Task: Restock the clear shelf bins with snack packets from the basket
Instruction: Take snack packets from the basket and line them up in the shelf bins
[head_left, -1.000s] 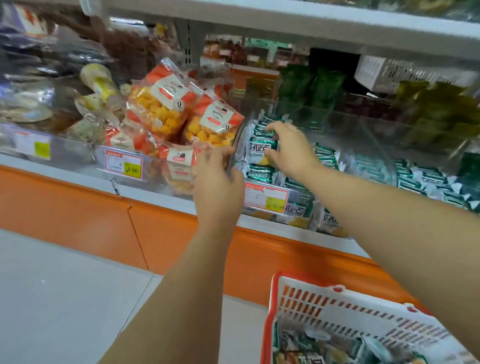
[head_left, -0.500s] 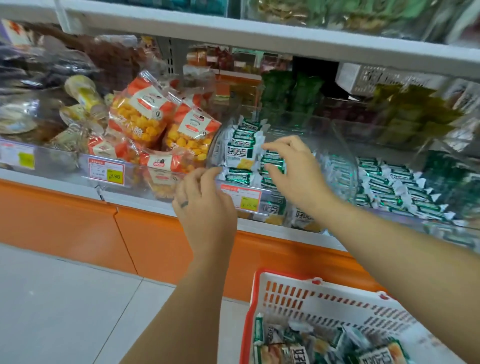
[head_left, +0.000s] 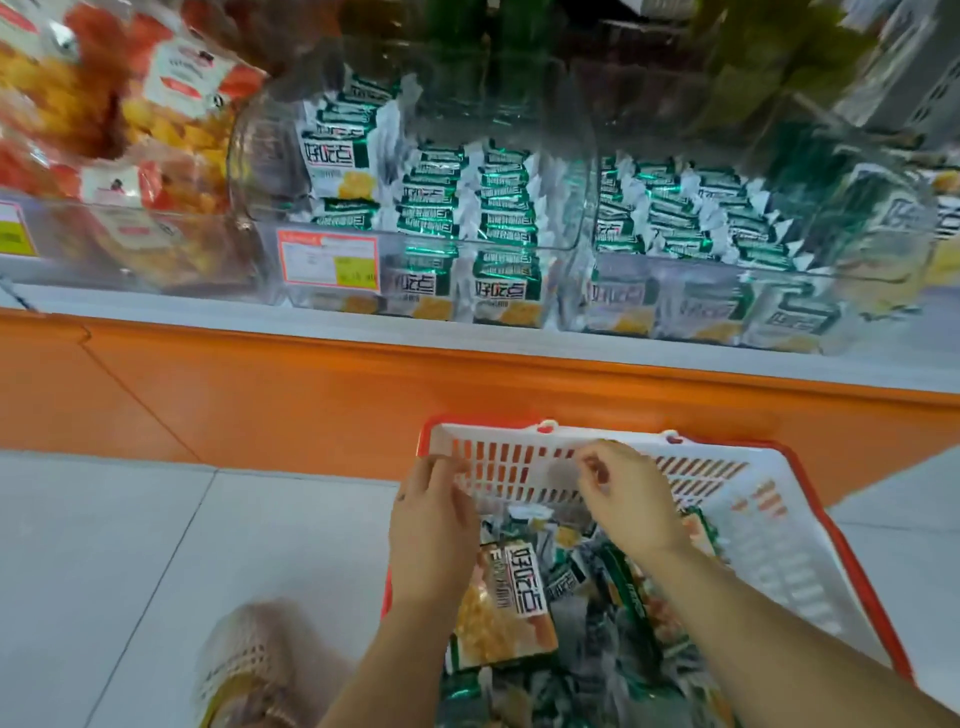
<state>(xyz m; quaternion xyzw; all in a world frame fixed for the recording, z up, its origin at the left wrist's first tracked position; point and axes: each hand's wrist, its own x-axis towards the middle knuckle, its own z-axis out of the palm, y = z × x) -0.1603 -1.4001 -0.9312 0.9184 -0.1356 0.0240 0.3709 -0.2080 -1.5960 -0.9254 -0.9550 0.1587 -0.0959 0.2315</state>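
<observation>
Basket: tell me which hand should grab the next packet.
Right, probably. The right hand hovers over the middle of the basket, directly above the packets. The left hand sits at the basket's left rim, at the pile's edge, so it would have to shift inward.

Bins (head_left: 426, 250) open on top; packets (head_left: 519, 587) crowd basket (head_left: 779, 545).

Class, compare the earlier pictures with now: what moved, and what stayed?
The left hand and right hand left the bins and dropped to the basket, over its packets, gripping nothing I can see. The shelf packets stayed stacked.
</observation>
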